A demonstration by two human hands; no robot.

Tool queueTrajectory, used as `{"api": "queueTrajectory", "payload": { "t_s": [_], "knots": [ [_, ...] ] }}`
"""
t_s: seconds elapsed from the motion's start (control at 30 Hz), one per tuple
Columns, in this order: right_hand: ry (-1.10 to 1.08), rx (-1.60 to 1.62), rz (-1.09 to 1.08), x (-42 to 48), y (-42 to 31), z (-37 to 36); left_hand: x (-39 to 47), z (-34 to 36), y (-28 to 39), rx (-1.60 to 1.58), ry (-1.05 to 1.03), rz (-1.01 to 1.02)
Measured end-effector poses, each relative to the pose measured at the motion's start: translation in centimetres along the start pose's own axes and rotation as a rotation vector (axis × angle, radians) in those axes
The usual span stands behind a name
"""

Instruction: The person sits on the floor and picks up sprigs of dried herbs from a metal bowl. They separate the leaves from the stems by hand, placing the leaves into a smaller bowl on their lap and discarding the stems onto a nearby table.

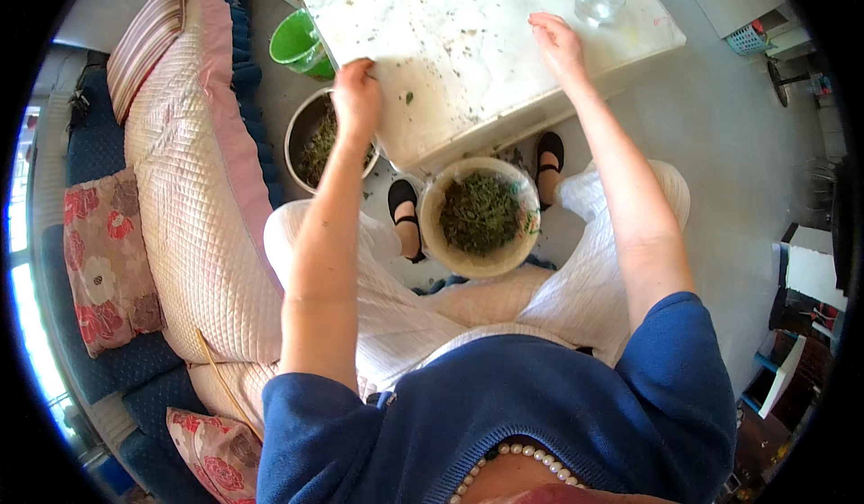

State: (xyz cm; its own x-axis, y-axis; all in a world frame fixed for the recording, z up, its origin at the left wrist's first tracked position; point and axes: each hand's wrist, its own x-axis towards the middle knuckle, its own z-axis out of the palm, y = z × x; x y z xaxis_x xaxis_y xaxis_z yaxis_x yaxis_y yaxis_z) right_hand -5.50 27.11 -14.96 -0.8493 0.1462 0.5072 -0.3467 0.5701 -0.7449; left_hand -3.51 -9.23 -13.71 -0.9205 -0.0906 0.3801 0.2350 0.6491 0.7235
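My left hand (pixel 358 99) is at the left edge of a white marble-patterned table (pixel 486 52), its fingers curled. Something dark shows at its fingertips, but whether it grips anything is unclear. Over the table's right part is my right hand (pixel 560 45), loosely bent with nothing visible in it, near a clear glass bowl (pixel 599 1). Dark plant crumbs and a single green leaf (pixel 409 97) lie scattered on the tabletop. Between my feet stands a plastic-lined bucket (pixel 435 247) holding dark green leaves (pixel 480 212).
Left of the table, a white-rimmed basin (pixel 291 149) holds plant stems (pixel 317 149), partly behind my left forearm. A green bin (pixel 293 41) stands beyond it. A sofa with a quilted cover (pixel 202 234) runs along the left. Grey floor (pixel 722 166) lies to the right.
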Motion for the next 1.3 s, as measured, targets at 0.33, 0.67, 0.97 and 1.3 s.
{"api": "queueTrajectory", "payload": {
  "t_s": [0.33,0.67,0.97,1.3],
  "knots": [
    [-0.543,0.317,-0.003,-4.3,-10.5,3.7,-10.2,0.7,10.7,-0.361,-0.527,0.406],
    [-0.141,0.258,0.012,5.4,-1.9,10.5,1.4,0.8,0.8,-0.143,0.029,0.009],
    [-0.783,0.305,-0.157,-2.0,-10.1,11.2,0.3,2.1,0.5,-0.111,0.075,0.069],
    [-0.676,0.15,-0.32,-9.9,-13.6,3.1,0.5,1.1,1.1,-0.125,-0.02,0.117]
  ]
}}
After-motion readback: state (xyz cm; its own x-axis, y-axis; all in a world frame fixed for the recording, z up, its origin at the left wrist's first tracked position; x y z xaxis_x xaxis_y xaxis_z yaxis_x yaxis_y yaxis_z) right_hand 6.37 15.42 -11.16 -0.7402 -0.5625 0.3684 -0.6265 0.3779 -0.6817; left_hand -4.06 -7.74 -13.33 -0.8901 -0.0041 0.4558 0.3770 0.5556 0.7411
